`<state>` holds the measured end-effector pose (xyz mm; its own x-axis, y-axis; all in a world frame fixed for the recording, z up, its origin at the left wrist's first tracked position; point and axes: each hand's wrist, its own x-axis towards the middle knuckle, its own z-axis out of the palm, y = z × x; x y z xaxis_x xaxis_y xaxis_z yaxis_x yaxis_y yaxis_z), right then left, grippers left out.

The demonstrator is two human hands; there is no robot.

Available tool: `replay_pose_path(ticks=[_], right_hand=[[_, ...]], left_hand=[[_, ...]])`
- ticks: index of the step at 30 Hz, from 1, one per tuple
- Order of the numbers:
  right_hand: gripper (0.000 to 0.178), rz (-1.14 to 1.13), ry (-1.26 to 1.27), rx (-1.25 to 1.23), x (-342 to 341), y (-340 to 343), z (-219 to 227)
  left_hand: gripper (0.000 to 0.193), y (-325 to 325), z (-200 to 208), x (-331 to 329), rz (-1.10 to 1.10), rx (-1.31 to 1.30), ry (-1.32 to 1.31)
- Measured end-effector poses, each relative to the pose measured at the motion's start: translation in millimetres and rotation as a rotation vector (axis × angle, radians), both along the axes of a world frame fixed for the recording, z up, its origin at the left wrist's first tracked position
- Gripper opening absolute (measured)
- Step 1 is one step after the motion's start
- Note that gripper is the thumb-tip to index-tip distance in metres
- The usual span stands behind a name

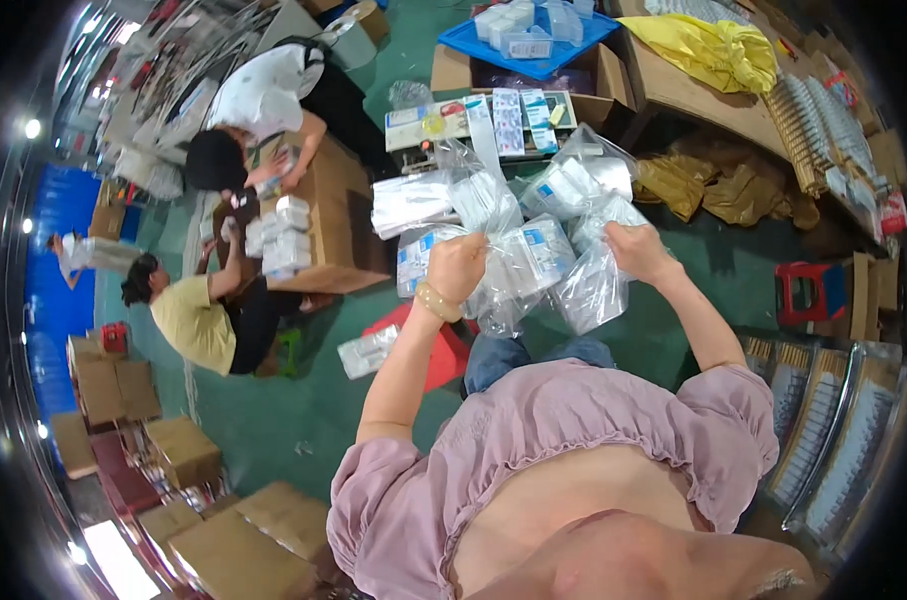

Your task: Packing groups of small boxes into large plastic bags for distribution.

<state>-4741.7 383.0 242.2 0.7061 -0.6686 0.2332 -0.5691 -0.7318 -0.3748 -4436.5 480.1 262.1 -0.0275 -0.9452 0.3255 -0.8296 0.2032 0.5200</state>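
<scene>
In front of me, both fists are closed on clear plastic. My left hand (457,268), with a beaded bracelet at the wrist, pinches the edge of a clear plastic bag (506,288). My right hand (637,250) grips crumpled clear plastic (591,290) to its right; whether both hold the same bag I cannot tell. Between and behind them lie small white-and-blue packages (547,250), some inside clear bags. Beyond my left hand is a stack of white flat packs (413,200). Another bagged bundle (573,185) rests farther off, toward the right.
At the left, two people work beside a cardboard box (335,225) topped with white packs (285,238). A blue tray (533,50) of clear containers stands ahead. Below my left forearm sits a red stool (443,358); another red stool (811,292) is at the right. Cartons (243,555) fill the lower left.
</scene>
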Motion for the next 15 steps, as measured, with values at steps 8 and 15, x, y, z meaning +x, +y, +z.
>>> replay_pose_path(ticks=[8, 15], right_hand=[[0.069, -0.349, 0.217, 0.208, 54.4, -49.4, -220.9], [0.045, -0.196, 0.294, 0.447, 22.7, 28.7, -422.3]], left_hand=[[0.012, -48.4, -140.1, -43.2, 0.313, -0.011, 0.233], [0.014, 3.0, -332.5, -67.4, 0.329, -0.011, 0.229]])
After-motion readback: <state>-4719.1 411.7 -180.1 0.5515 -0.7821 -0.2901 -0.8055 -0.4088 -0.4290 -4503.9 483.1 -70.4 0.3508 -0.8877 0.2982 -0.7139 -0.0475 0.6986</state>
